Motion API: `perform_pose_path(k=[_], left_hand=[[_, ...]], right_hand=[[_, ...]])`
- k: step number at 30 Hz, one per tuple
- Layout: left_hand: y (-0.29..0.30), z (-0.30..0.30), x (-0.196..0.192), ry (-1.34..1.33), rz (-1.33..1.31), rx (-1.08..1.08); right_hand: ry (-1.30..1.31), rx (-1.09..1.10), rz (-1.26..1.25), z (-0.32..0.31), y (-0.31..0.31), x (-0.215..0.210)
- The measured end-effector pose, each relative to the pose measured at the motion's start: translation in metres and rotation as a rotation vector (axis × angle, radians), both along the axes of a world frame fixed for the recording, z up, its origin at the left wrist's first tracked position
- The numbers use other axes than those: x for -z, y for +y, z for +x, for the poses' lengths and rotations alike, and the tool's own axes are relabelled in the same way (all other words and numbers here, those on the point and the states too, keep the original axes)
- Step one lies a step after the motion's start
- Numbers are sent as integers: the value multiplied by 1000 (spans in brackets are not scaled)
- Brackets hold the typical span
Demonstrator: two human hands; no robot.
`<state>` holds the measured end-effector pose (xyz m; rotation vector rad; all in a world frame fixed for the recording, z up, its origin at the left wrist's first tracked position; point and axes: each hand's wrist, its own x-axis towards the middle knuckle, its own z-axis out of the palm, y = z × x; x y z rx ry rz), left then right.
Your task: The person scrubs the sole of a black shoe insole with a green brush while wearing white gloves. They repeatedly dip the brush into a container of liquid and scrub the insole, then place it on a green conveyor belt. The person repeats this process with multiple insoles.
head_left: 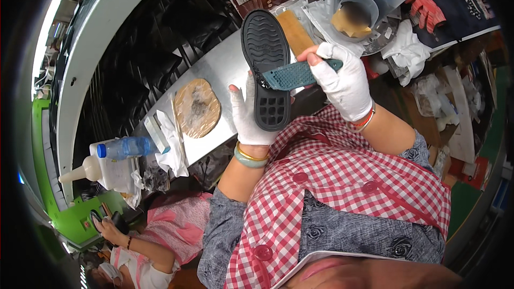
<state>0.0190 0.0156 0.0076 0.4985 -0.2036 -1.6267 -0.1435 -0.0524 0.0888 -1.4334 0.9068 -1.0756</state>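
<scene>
In left grip (251,115): black sole (265,69).

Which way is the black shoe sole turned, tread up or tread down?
Tread up: the black shoe sole shows its wavy grooves and grid to the camera, held in the left hand.

I've got the sole (266,69) upright in my left hand (251,120), gripped from below at the heel end, tread facing me. My right hand (342,83) comes in from the right of that grip, and the brush (294,75) in it lies across the sole just above my left fingers. Left of the grip, a round pad (197,108) lies on the metal bench (225,64), with a folded cloth (172,144) just beside it. Further left and lower stand a bottle (126,147) and a nozzle-topped glue bottle (93,171). Behind my right hand, above the grip, a tub (356,16) sits among crumpled rags (404,48). Well below-left, another person's hand (107,227).
</scene>
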Motion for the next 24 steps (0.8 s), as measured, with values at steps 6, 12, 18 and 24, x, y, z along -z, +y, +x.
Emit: perform_pose_path(k=[6,12,18,24], left_hand=[[-7,-7,-10,85,42,-104],[-8,-1,-2,384,-65,-40],[-7,2,2,554,-203,78],[-3,4,-8,207,54,129]], right_hand=[[-26,-20,78,7,18,7],[91,-8,-197,9,24,13],[144,-165,-178,-1,25,8],[243,-432,-109,-11,7,-7]])
